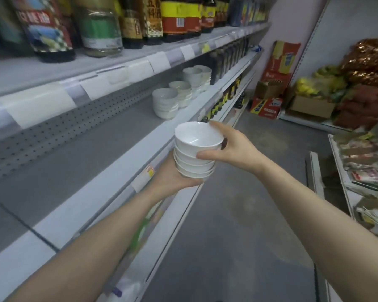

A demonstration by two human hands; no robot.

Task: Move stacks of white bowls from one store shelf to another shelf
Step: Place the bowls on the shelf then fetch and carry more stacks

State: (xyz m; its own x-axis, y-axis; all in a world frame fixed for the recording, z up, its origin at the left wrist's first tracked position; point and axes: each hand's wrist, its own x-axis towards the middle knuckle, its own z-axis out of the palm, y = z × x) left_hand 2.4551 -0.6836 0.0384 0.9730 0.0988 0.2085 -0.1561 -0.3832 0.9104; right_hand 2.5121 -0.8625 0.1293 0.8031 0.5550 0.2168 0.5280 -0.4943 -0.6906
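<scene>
A stack of several white bowls [195, 151] is held in the air just in front of the grey shelf's front edge [122, 164]. My left hand [172, 175] cups the stack from below, fingers curled around its base. My right hand [229, 147] grips the upper bowls from the right side, thumb at the front and fingers round the rim. Further along the same shelf stand three more stacks of white bowls [165, 102], one behind another toward the back right.
Dark sauce bottles [179, 16] fill the shelf above, and more bottles [227, 55] stand beyond the bowls. Cardboard boxes [268, 92] sit at the aisle's end. Packaged goods [362, 166] fill the right-hand racks. A grey floor [238, 214] runs between.
</scene>
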